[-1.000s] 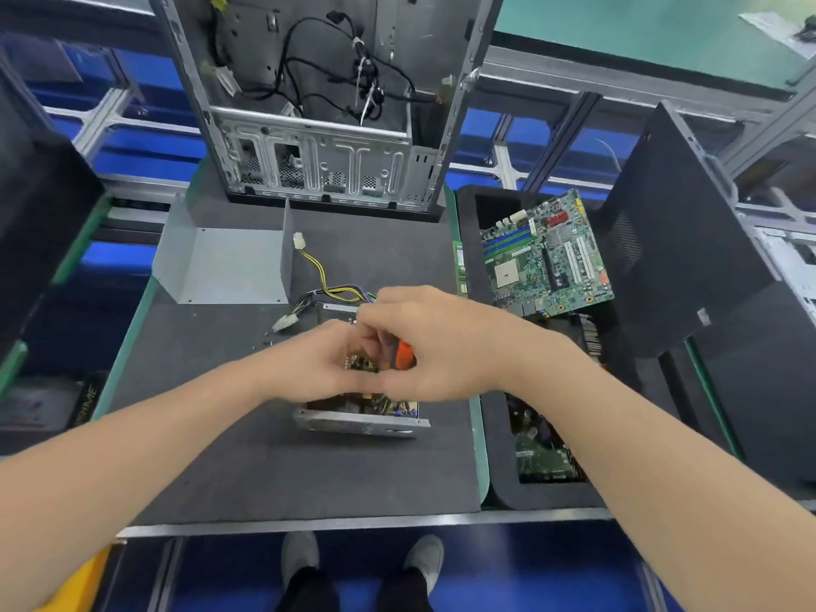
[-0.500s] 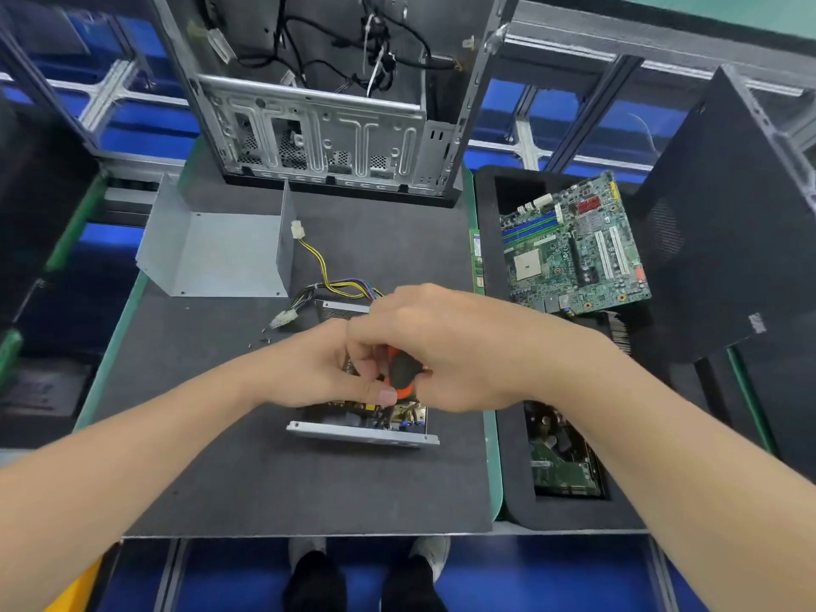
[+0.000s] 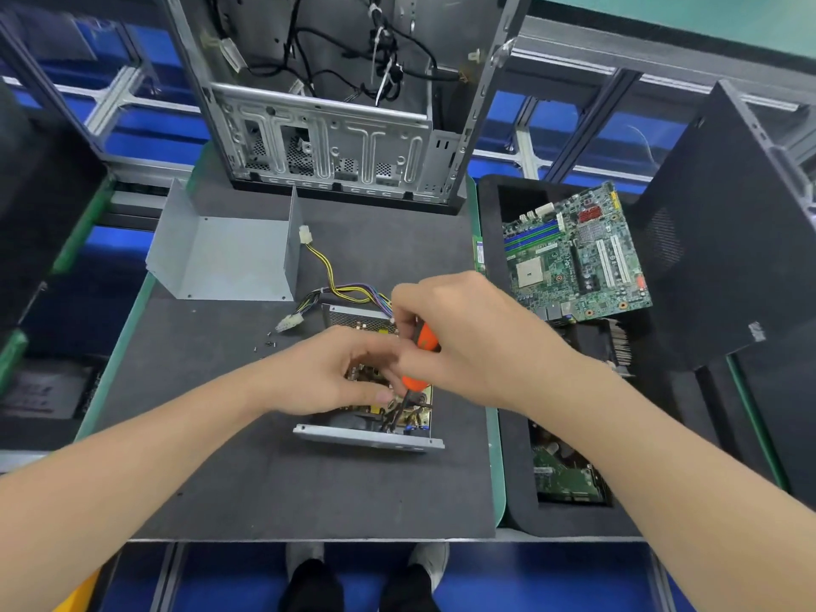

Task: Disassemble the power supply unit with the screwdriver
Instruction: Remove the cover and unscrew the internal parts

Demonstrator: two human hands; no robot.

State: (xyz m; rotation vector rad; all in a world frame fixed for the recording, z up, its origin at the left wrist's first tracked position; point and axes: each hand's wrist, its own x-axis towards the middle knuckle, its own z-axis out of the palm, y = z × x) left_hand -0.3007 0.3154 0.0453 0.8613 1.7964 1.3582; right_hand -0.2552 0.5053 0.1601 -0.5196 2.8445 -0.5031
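**Spotter:** What can't you make out?

**Operator:** On the worktop (image 3: 265,501), most of the power supply unit (image 3: 371,437) sits under my hands. Only its near metal edge and some board show.

**Spotter:** Any change?

**Operator:** More orange handle shows than half a second ago.

**Spotter:** Grip?

**Operator:** My right hand (image 3: 468,342) wraps the screwdriver (image 3: 426,337) above the unit, its tip lost among the parts. My left hand (image 3: 326,373) curls beside the shaft. I cannot tell whether it pinches anything.

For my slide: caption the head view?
Right hand grips screwdriver over opened power supply, left hand by its tip.
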